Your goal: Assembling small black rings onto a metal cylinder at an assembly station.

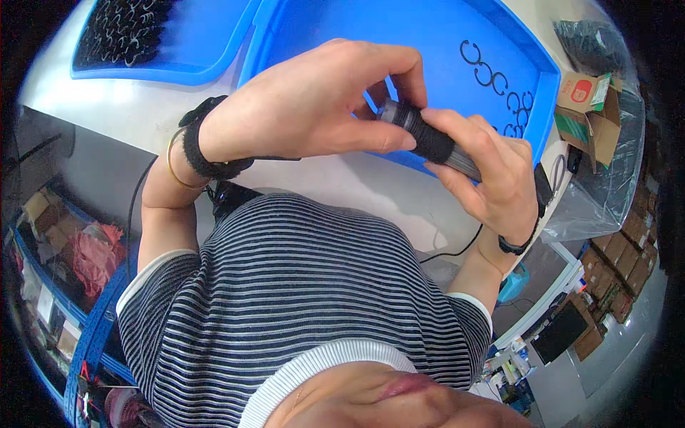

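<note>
Both hands are on a dark ribbed cylinder with a grey grooved end, tilted down to the right above the near side of a large blue tray. My left hand pinches its upper left end, the thumb along the near side and the fingers curled over the far side. My right hand is closed around the grey end, with its thumb and fingers on either side. Whether the black ribbing is a stack of separate rings I cannot tell. Several thin black open rings lie in the tray's right part.
A second blue tray at the far left holds many black open rings. Right of the large tray are an open cardboard box and clear plastic sheeting. A black cable hangs by the white table edge.
</note>
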Demonstrator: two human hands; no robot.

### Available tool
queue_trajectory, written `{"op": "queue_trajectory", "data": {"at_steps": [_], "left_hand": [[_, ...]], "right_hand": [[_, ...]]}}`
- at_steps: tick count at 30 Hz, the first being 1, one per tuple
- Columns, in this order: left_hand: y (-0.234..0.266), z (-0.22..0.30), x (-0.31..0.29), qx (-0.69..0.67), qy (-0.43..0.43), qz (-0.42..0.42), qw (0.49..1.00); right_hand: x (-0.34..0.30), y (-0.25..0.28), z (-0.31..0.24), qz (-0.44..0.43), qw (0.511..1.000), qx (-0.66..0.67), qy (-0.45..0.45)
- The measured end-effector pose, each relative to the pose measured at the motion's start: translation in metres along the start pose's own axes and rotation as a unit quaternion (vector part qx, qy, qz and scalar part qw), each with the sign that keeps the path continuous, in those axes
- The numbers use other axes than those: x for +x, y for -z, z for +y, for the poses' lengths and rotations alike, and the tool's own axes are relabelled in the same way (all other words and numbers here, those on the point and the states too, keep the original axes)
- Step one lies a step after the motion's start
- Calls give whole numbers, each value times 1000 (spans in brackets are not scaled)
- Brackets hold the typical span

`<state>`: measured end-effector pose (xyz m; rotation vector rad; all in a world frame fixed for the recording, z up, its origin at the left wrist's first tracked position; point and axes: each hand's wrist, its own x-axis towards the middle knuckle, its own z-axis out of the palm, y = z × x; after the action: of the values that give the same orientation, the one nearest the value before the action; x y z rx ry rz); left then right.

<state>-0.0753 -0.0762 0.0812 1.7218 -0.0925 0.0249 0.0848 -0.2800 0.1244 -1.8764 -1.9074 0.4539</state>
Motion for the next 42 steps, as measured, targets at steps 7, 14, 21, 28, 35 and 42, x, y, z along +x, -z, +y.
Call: {"op": "queue_trajectory", "data": {"at_steps": [7,14,21,28,35,42], "left_hand": [[0,0,-2,5,13,8,1000],[-1,0,-2,5,9,8,1000],[-1,-2,-2,3,8,5,1000],[-1,-1,-1,13,11,6,1000],[0,-3,-1,10,6,3,1000],[0,-3,-2,2,13,1,1000]], "right_hand": [[2,4,-2,-43,999,-14,-1],[2,-3,1,5,1000,16,9],[2,1,-2,-28,1000,-3,0],[2,1,-1,-12,1000,3,5],[2,2,-2,-29,1000,-4,-3],[3,1,-1,-29,1000,-5,4]]}}
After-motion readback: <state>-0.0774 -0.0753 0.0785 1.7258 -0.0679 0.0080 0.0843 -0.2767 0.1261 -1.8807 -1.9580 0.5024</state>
